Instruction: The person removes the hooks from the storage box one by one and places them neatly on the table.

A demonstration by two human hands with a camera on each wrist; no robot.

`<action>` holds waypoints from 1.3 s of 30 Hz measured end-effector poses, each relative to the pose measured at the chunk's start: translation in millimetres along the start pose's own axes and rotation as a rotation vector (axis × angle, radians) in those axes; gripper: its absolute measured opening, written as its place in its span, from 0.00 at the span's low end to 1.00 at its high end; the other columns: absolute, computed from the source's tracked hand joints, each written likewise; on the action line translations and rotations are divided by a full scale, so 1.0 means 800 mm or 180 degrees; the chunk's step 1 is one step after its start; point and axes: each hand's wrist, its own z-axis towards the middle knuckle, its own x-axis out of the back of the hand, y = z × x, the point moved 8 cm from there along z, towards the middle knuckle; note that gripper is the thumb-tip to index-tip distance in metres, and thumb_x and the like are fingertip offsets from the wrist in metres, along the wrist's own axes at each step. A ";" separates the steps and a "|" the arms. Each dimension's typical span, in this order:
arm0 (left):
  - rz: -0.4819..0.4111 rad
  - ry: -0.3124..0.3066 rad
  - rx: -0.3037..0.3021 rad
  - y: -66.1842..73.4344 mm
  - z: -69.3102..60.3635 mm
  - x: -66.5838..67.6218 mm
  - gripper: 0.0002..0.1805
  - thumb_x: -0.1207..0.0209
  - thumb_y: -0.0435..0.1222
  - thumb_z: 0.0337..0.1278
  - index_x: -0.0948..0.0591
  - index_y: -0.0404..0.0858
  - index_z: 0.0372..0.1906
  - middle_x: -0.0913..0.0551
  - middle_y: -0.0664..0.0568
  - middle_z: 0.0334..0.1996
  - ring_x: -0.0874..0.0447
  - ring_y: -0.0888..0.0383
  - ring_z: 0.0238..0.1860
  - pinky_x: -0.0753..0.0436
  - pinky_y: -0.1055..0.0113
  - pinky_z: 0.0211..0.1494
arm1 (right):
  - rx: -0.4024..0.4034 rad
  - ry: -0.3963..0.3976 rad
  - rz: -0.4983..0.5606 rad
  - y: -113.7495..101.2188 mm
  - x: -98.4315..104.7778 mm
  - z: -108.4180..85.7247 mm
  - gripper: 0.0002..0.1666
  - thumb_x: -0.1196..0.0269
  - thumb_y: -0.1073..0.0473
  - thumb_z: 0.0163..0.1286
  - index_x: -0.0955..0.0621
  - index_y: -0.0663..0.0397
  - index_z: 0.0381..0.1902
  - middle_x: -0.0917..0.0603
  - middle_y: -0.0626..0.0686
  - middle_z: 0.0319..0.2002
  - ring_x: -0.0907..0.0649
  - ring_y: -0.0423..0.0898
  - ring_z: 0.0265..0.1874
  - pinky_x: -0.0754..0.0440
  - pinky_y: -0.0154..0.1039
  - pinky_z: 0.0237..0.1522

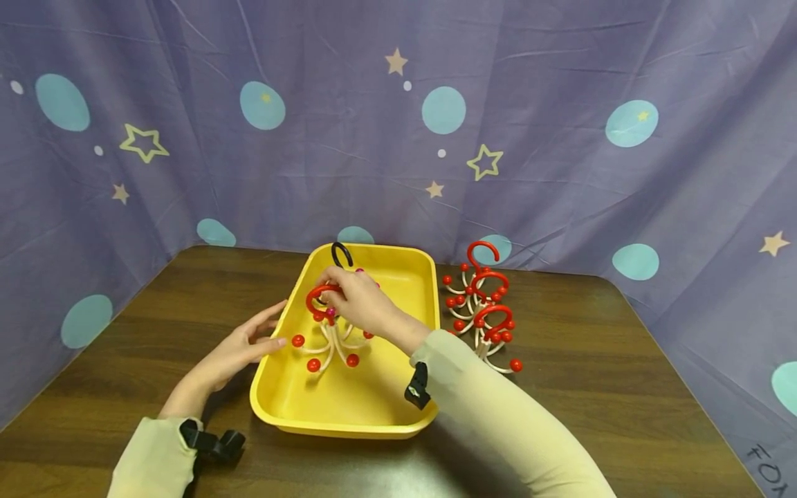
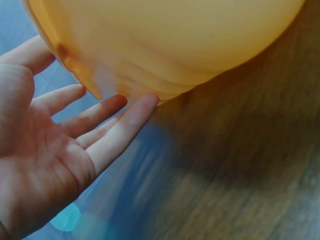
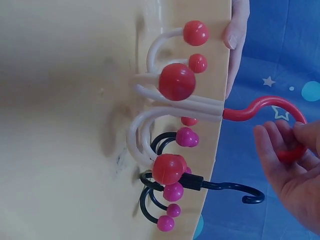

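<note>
My right hand (image 1: 367, 297) grips the red hook of a multi-arm hanger (image 1: 334, 339) over the left part of a yellow plastic tub (image 1: 367, 431). In the right wrist view this hanger (image 3: 197, 107) has white curved arms tipped with red balls. Behind it is a black hanger (image 3: 192, 181) with magenta balls, its hook rising near the tub's far left corner. My left hand (image 1: 230, 351) is at the tub's left wall, thumb at the rim. In the left wrist view, the fingers of my left hand (image 2: 55, 145) extend along the tub's outer side.
Three red-hooked hangers (image 1: 492, 319) with white arms and red balls stand in a row on the wooden table (image 1: 573, 373), just right of the tub. A purple curtain (image 1: 529, 138) with stars and dots hangs behind the table.
</note>
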 end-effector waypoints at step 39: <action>0.0013 0.0034 0.0008 -0.009 0.004 0.004 0.38 0.46 0.40 0.60 0.50 0.47 0.71 0.36 0.33 0.60 0.26 0.42 0.51 0.22 0.51 0.47 | -0.0043 0.0403 -0.0374 0.018 0.131 -0.008 0.08 0.44 0.62 0.66 0.20 0.51 0.41 0.17 0.49 0.37 0.22 0.40 0.29 0.24 0.31 0.32</action>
